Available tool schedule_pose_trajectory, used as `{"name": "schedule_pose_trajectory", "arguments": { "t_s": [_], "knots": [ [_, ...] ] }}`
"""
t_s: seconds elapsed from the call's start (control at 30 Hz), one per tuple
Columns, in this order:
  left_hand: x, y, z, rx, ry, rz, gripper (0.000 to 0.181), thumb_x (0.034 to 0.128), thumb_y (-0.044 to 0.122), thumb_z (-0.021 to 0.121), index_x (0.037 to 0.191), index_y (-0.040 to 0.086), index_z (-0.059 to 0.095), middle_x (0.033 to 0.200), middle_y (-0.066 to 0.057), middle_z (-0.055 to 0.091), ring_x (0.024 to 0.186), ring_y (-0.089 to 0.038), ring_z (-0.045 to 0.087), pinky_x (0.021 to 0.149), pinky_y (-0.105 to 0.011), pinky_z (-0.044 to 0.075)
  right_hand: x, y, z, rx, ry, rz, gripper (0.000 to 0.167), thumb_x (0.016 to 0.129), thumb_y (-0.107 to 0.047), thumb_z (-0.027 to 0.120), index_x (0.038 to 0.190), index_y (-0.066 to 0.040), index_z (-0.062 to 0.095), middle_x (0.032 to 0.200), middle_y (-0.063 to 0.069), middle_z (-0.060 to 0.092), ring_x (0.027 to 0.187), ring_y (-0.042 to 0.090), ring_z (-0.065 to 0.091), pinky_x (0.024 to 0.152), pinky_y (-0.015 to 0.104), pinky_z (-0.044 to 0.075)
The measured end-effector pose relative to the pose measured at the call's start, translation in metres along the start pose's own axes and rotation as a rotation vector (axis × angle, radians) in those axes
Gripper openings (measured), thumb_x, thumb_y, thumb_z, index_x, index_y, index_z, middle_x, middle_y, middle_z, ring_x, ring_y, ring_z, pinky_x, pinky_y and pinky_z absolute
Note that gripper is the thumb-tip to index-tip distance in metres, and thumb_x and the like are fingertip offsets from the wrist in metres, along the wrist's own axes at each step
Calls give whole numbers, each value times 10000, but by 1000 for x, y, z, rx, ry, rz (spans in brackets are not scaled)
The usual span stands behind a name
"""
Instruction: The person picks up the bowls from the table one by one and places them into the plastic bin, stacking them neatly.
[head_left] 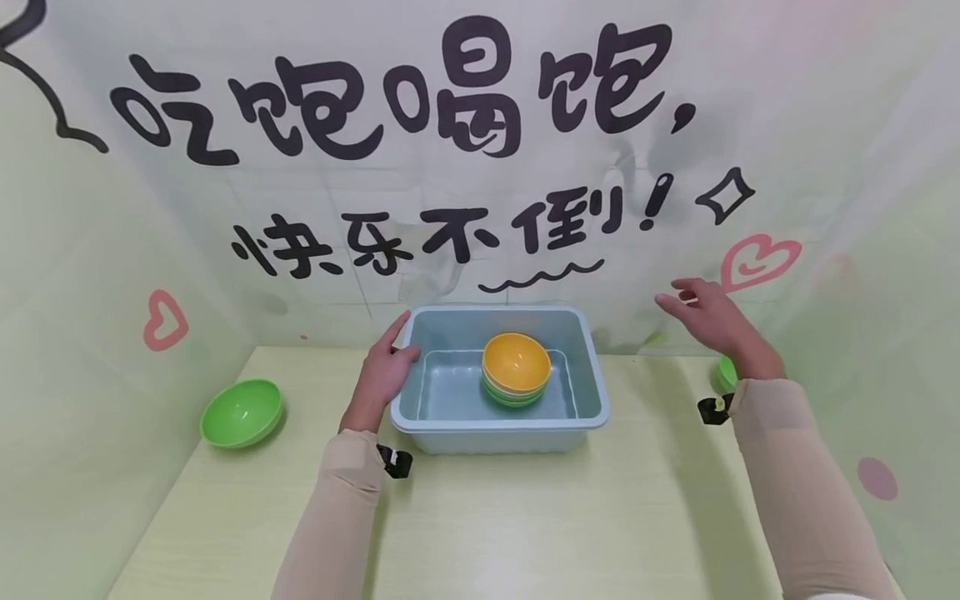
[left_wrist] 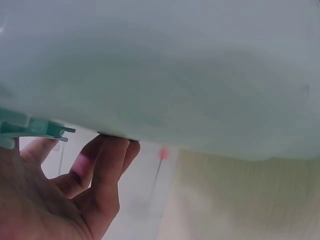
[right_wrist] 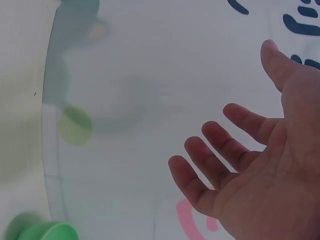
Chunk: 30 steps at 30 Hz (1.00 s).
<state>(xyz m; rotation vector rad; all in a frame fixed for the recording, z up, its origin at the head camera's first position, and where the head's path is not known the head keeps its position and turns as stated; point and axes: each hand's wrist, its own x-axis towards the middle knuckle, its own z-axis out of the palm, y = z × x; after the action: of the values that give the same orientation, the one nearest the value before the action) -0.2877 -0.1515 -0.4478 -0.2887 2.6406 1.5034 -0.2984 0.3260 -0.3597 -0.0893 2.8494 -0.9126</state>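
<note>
A light blue plastic basin [head_left: 491, 439] stands on the table near the back wall. Inside it, right of the middle, is a stack of bowls, with a yellow bowl [head_left: 517, 363] on top and green ones below. My left hand [head_left: 384, 372] holds the basin's left rim. In the left wrist view, its bent fingers [left_wrist: 107, 172] touch the outer wall [left_wrist: 165, 95] under the rim. My right hand [head_left: 708, 317] is raised to the right of the basin and holds nothing. Its fingers [right_wrist: 215, 145] are spread and relaxed in the right wrist view.
A green bowl [head_left: 242, 414] sits on the table [head_left: 510, 525] at the left. Another green object [head_left: 726, 374] at the right is partly hidden by my right wrist. Behind the basin hangs a pale printed curtain [head_left: 420, 183] with black characters; similar sheets flank both sides.
</note>
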Motion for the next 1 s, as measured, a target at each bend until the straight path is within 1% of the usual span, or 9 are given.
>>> {"name": "schedule_pose_trajectory", "arguments": {
  "t_s": [0.2, 0.37, 0.43, 0.57, 0.67, 0.73, 0.87, 1.0],
  "knots": [
    [0, 0, -2, -4, 3, 2, 703, 945, 302, 493, 1596, 450, 270, 1207, -178, 603, 1036, -284, 548, 842, -392, 466, -6, 15, -6, -10, 36, 28, 868, 1034, -566, 437, 1565, 93, 243, 1575, 348, 297, 1427, 525, 314, 1144, 677, 301],
    [2, -1, -2, -5, -5, -1, 697, 953, 307, 488, 1597, 452, 264, 1232, -183, 600, 1052, -289, 550, 849, -399, 472, -13, 35, -6, 0, 121, 93, 883, 1027, -588, 422, 1546, 111, 271, 1537, 368, 332, 1391, 536, 345, 1115, 674, 346],
    [2, -1, -2, -4, -6, -4, 696, 955, 310, 489, 1596, 455, 262, 1233, -182, 601, 1053, -289, 550, 854, -400, 472, -17, 44, -5, 0, 142, 121, 899, 1021, -600, 416, 1544, 115, 267, 1527, 378, 327, 1382, 544, 339, 1109, 677, 349],
    [1, -1, -2, 1, -4, -5, 692, 958, 315, 490, 1597, 454, 262, 1233, -183, 599, 1054, -293, 549, 861, -406, 470, -24, 62, -2, -49, 144, 168, 918, 1016, -609, 421, 1534, 131, 260, 1492, 414, 288, 1338, 580, 288, 1076, 696, 357],
    [1, 0, -2, 4, -3, -2, 689, 962, 315, 488, 1599, 446, 262, 1236, -188, 598, 1057, -299, 550, 872, -420, 472, -30, 73, 3, -111, 139, 217, 945, 1005, -625, 433, 1527, 141, 253, 1451, 454, 232, 1271, 606, 237, 1022, 715, 376],
    [0, 0, -2, 4, -3, -2, 685, 965, 316, 487, 1601, 442, 264, 1240, -190, 598, 1062, -301, 550, 884, -431, 474, -33, 79, 6, -133, 139, 253, 969, 995, -635, 451, 1530, 143, 230, 1435, 479, 188, 1239, 619, 204, 976, 725, 393],
    [0, -1, -2, 3, -1, -6, 681, 969, 312, 485, 1602, 438, 264, 1246, -195, 599, 1065, -302, 553, 884, -434, 482, -37, 89, 11, -142, 152, 309, 1006, 972, -653, 484, 1548, 120, 195, 1448, 495, 136, 1232, 631, 172, 910, 744, 394],
    [1, -2, 0, -11, -7, -7, 683, 968, 309, 487, 1598, 452, 263, 1241, -188, 596, 1060, -296, 548, 864, -412, 479, -41, 97, 13, -138, 174, 350, 1016, 957, -674, 488, 1552, 98, 202, 1458, 491, 137, 1241, 627, 174, 912, 756, 344]
  ]
}}
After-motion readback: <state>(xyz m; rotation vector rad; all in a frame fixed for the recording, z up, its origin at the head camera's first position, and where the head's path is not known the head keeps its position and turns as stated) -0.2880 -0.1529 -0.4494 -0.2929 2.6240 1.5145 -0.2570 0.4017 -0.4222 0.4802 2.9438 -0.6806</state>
